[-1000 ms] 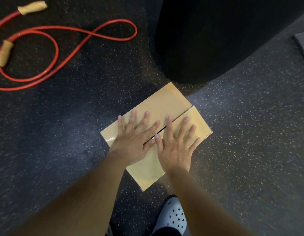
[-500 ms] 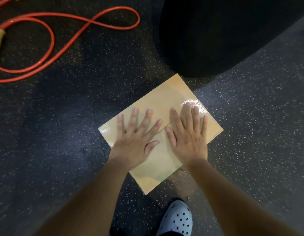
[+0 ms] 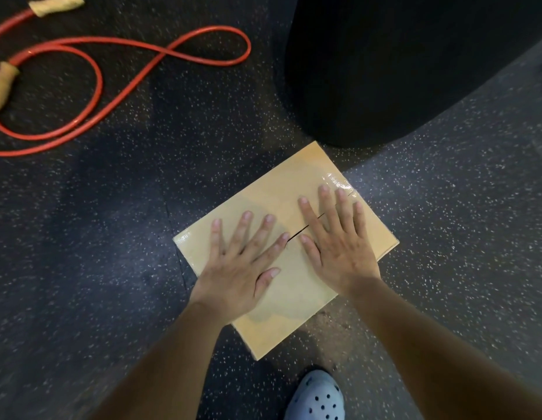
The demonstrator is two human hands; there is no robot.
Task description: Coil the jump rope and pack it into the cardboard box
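jump rope [image 3: 96, 86] far from hands, box [image 3: 294, 304] beneath

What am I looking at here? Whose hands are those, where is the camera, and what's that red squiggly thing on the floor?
The camera sits on a person's head and looks down, so you see that person's own arms. There is only this one view. The left hand and the right hand lie flat, fingers spread, on top of a cardboard box whose flaps are shut. They hold nothing. The box sits on a dark speckled floor. The red squiggle is a jump rope with tan handles, lying loose on the floor, away from the box to the upper left. The big black shape behind the box is too dark to name. At the bottom is the person's pale shoe with holes.
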